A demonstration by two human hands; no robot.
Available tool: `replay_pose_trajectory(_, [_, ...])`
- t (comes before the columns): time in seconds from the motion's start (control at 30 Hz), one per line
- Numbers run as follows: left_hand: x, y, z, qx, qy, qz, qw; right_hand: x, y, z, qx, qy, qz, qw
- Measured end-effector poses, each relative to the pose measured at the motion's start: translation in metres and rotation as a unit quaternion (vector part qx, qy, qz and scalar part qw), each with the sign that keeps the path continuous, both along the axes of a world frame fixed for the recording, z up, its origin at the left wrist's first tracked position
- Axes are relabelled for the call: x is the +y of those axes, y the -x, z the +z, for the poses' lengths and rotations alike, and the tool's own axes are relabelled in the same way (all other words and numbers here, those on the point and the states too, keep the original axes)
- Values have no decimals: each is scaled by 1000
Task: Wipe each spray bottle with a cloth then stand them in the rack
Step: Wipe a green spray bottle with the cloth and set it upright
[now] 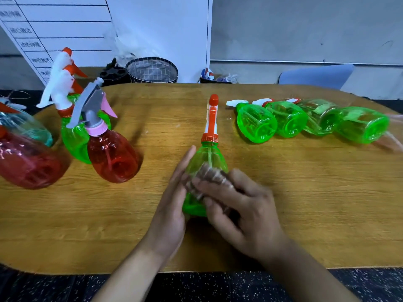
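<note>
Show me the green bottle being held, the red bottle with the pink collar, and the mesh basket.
green bottle [205,159], head view, upper body.
red bottle [113,158], head view, belly.
mesh basket [152,71], head view, front wall.

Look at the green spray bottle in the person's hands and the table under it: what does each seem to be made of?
Green spray bottle: seemingly thin translucent plastic with a glossy finish; the dip tube shows through the wall. Table: wood or wood-look laminate, since brown grain lines run across a smooth, slightly shiny top; which one cannot be told.
</note>
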State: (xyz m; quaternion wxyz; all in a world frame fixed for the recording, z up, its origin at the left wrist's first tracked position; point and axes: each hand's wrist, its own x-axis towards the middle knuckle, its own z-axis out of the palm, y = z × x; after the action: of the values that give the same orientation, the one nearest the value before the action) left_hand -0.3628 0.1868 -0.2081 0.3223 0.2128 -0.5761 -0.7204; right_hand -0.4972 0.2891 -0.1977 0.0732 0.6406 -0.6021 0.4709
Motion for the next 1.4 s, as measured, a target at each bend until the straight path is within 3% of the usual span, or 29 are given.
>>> replay_pose_trajectory(0.13, [0,1,4,0,28,7,1000,7,-4,-1,39,-21,54,998])
replay_pose_trajectory(0.3, [2,1,-1,-17,46,-14,999,4,9,8,-96,26,-38,994])
replay_pose_trajectory(0.43, [2,2,-4,-30,74,-25,996,-10,13,5,-149,-9,-96,984])
replay_pose_trajectory(0.6, [-1,-2,3,6,12,-9,1000,-2,0,1,-46,-26,5,999])
replay_pose_trajectory(0.73, [0,-1,6,11,11,2,1000,5,-7,0,53,-29,50,997])
replay_pose_trajectory(0.87, [2,-1,3,3,20,-7,1000,5,2,9,-53,22,-9,998])
replay_pose_trajectory(1.0, [3,0,-1,-21,49,-18,998,-4,11,12,-110,-15,-100,989])
replay_pose_trajectory(1.13, [0,-1,-1,4,4,-22,1000,-3,7,7,-70,-28,-47,996])
replay_pose_trajectory(1.3, [-1,-1,6,17,-17,5,1000,3,-10,-2,59,-24,42,997])
replay_pose_trajectory(1.4, [0,0,7,15,-27,5,1000,3,-10,1,9,0,40,999])
